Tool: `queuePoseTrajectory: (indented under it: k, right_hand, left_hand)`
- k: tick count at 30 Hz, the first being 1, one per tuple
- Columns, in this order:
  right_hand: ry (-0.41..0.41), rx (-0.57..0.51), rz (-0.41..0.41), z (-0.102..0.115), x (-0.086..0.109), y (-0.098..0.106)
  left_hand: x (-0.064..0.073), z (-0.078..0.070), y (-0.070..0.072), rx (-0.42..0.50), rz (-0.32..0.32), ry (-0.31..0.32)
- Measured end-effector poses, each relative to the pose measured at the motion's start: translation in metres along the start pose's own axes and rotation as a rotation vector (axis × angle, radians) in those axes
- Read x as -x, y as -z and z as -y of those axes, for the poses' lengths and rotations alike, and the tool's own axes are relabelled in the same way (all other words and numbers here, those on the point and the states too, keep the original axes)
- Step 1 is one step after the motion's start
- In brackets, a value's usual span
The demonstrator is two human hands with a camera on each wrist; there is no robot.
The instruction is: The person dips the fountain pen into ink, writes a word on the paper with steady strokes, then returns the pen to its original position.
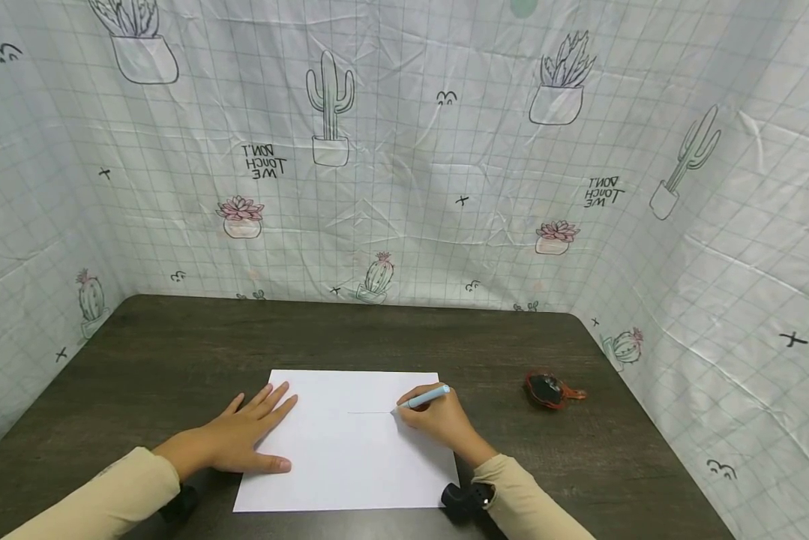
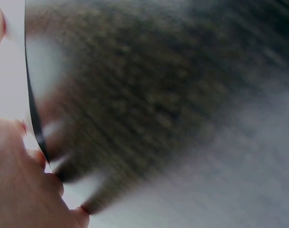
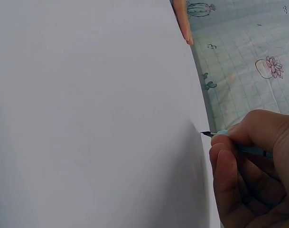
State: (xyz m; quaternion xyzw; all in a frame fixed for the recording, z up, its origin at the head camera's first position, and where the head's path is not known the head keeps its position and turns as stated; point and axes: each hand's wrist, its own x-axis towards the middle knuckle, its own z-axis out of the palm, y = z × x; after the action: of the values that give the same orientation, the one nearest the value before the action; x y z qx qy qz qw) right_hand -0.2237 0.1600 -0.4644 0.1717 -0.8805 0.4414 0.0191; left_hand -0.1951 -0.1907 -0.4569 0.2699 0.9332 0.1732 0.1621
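A white sheet of paper (image 1: 350, 465) lies on the dark wooden table. My left hand (image 1: 249, 431) rests on its left side, fingers spread and straight. In the left wrist view, part of the left hand (image 2: 21, 180) shows beside the paper's edge. My right hand (image 1: 438, 420) pinches a light blue pen (image 1: 426, 396) over the right half of the sheet. The pen's tip meets the right end of a thin horizontal line (image 1: 369, 412). The right wrist view shows the pen's dark pointed tip (image 3: 207, 134) on the paper, with the right hand's (image 3: 253, 171) fingers curled around the barrel.
To the right of the paper lies a small glossy black object (image 1: 547, 390) with a reddish-brown rim and handle-like end. A white curtain (image 1: 404, 225) printed with cacti and a grid stands behind the table (image 1: 195, 337) and along both sides.
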Motion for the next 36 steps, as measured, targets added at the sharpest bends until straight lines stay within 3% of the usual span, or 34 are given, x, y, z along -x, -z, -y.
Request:
queuePoseTrajectory:
  k: [12,27,36]
  right_hand:
    - [-0.002,0.009,-0.003,-0.001,0.000,-0.002]
    - [-0.013,-0.082,-0.119,0.010,-0.014,-0.018]
    - [-0.029,-0.006,-0.138,0.016,-0.026,-0.028]
  left_hand:
    - [0.003,-0.001,0.000,0.015,0.001,0.000]
    - [0.002,-0.003,0.004,-0.009,0.016,0.005]
    - [-0.001,0.003,-0.001,-0.015,0.016,0.014]
